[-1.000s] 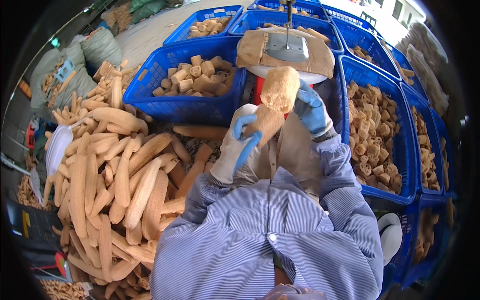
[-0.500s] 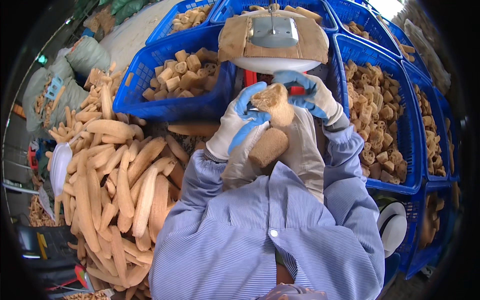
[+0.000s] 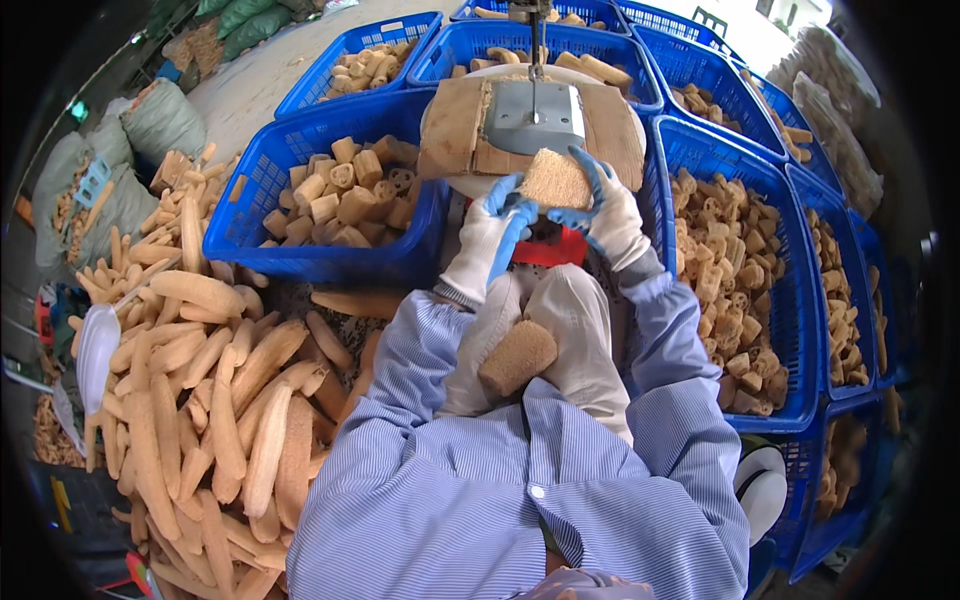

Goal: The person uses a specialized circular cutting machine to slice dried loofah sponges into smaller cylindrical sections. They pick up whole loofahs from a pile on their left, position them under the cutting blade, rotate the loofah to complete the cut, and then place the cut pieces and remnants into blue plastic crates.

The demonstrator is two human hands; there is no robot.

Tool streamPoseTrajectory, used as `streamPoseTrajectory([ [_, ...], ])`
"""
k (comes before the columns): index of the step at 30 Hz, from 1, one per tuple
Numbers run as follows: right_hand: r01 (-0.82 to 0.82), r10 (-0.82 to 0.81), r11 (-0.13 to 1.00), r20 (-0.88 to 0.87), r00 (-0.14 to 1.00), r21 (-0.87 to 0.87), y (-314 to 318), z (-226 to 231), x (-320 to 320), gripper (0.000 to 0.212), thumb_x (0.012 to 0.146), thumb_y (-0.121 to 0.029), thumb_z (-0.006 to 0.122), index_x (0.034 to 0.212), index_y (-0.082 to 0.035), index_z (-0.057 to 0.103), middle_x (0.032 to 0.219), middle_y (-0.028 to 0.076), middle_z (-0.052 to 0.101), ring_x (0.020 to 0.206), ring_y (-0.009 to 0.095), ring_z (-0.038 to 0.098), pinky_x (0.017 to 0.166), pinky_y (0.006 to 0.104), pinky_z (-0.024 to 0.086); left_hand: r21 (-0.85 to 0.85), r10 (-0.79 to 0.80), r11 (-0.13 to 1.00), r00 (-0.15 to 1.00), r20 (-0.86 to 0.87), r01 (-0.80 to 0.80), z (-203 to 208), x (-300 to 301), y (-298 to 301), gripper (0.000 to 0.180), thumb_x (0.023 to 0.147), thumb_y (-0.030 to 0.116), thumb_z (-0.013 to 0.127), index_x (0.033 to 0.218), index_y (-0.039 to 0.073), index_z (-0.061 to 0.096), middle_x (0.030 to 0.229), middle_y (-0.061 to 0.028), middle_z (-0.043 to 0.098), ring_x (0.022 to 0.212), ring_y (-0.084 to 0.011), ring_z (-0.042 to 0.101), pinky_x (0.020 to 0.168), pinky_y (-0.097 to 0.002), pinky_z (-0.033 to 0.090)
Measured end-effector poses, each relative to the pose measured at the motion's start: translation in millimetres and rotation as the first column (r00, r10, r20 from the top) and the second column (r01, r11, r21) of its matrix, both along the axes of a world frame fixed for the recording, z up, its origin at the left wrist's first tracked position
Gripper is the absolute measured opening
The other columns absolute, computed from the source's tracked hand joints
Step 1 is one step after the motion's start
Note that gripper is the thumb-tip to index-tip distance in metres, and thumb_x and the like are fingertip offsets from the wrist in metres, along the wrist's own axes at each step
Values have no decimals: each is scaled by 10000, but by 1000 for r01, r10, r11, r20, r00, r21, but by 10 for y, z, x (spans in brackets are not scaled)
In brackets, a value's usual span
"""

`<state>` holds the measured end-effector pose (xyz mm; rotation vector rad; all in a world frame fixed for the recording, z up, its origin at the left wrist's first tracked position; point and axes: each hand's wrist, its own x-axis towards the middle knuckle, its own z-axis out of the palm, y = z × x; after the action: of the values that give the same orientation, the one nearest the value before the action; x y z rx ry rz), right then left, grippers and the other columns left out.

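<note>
Both my hands wear white gloves with blue fingers and palms. Between them I hold a short, tan loofah piece point(image 3: 556, 180) at the near edge of the saw table. My left hand point(image 3: 490, 238) is at its left end, my right hand point(image 3: 612, 212) at its right. Just beyond the piece is a grey metal plate point(image 3: 536, 118) on the cardboard-covered table point(image 3: 450, 125), with a thin upright saw blade point(image 3: 534, 75) over it. A second cut loofah piece point(image 3: 518, 358) rests on my lap, untouched.
At left lies a big heap of long whole loofahs point(image 3: 205, 400). A blue basket point(image 3: 225, 235) of cut pieces stands left of the saw, another blue basket point(image 3: 800, 400) at right. More baskets line the back. A red object point(image 3: 555, 248) shows under the table.
My hands have moved forward toward the saw table with the held loofah piece, which has turned and now shows a blockier side. The view has shifted slightly; the lap piece stays put.
</note>
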<state>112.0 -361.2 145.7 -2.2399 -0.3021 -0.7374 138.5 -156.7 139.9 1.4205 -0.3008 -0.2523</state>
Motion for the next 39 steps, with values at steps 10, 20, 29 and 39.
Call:
streamPoseTrajectory([
  [10, -3, -31, 995, -339, 940, -97, -529, 12, 1125, 820, 715, -275, 896, 1415, -92, 510, 1300, 158, 593, 1185, 295, 590, 1024, 378, 459, 108, 166, 978, 981, 100, -177, -212, 1234, -539, 166, 858, 79, 745, 1012, 24, 717, 687, 22, 656, 529, -61, 513, 475, -267, 418],
  [20, -143, 131, 990, -372, 919, -4, -689, 84, 1624, 753, 756, -203, 874, 1408, -65, 523, 1269, 67, 643, 1148, 173, 586, 1026, 323, 464, 240, 187, 936, 943, 276, -256, -317, 1731, -626, 82, 909, 107, 688, 944, 45, 728, 715, -2, 643, 592, -76, 575, 519, -241, 452],
  [29, -146, 109, 988, -429, 897, -56, -774, 117, 1773, 769, 765, -310, 856, 1437, -182, 506, 1357, 124, 606, 1232, 286, 578, 1081, 370, 439, 245, 179, 935, 937, 301, -257, -278, 1833, -655, 89, 905, 75, 666, 938, 22, 729, 759, -33, 679, 615, -102, 618, 550, -260, 489],
  [39, -106, 62, 992, -451, 890, -74, -740, 196, 1807, 756, 769, -278, 852, 1437, -194, 510, 1381, 100, 591, 1241, 288, 567, 1074, 382, 451, 257, 175, 937, 956, 235, -234, -408, 2018, -731, 95, 903, 66, 658, 948, 30, 734, 783, -25, 689, 615, -100, 617, 530, -250, 482],
])
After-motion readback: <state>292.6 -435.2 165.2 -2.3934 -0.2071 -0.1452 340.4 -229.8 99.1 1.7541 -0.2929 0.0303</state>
